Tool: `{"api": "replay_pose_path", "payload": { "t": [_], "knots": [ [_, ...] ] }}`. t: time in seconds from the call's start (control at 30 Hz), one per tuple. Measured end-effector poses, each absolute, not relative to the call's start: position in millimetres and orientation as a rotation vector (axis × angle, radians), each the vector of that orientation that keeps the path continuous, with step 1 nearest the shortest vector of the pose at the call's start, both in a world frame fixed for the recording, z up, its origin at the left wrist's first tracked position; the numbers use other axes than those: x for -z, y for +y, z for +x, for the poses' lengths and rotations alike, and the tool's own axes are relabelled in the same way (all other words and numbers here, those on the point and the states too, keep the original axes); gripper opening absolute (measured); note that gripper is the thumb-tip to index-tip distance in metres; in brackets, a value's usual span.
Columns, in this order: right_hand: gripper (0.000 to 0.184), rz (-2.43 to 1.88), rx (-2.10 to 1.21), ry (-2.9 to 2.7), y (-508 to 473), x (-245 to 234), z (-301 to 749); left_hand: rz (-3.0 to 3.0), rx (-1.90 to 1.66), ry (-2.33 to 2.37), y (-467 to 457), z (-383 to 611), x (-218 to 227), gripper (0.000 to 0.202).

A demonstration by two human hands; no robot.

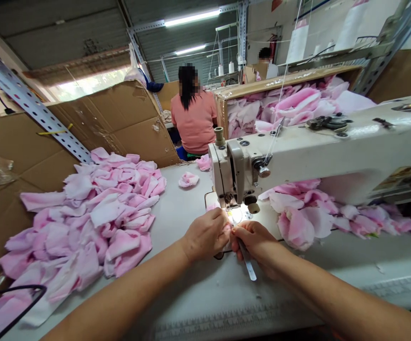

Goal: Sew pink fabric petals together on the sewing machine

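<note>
You work in a sewing workshop: industrial sewing machine [297,161], thread cones [225,69], cardboard bin [283,84] of pink fabric pieces [84,227], co-worker [193,128] nearby.

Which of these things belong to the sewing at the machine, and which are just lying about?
In the work:
left hand
right hand
slim metal tool
pink fabric piece
sewing machine

Lying about:
heap of pink fabric pieces
crumpled pink fabric piece
pink pieces beside the machine
cardboard box
black cable
</note>
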State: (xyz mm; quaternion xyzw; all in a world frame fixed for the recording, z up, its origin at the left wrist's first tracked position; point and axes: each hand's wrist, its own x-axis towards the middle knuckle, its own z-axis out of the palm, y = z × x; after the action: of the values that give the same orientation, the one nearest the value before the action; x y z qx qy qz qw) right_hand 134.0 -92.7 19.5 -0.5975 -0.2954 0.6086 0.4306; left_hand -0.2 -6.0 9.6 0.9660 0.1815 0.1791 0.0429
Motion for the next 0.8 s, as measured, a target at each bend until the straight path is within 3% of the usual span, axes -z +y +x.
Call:
{"api": "replay_pose_path", "payload": {
  "t": [0.1,0.5,0.8],
  "knots": [
    [0.032,-1.489,-1.523,-0.732,-91.9,-16.2,135.1,2.993,-0.468,0.453,-3.7,-4.7,-10.1,0.004],
    [0.033,-1.51,-1.533,-0.745,-84.6,-8.5,135.8,3.041,-0.558,0.502,-8.3,0.3,-3.6,0.027],
    [0.023,-1.512,-1.551,-0.864,-87.2,-8.8,135.3,2.966,-0.602,0.604,-9.2,2.5,-6.0,0.017]
  ]
}}
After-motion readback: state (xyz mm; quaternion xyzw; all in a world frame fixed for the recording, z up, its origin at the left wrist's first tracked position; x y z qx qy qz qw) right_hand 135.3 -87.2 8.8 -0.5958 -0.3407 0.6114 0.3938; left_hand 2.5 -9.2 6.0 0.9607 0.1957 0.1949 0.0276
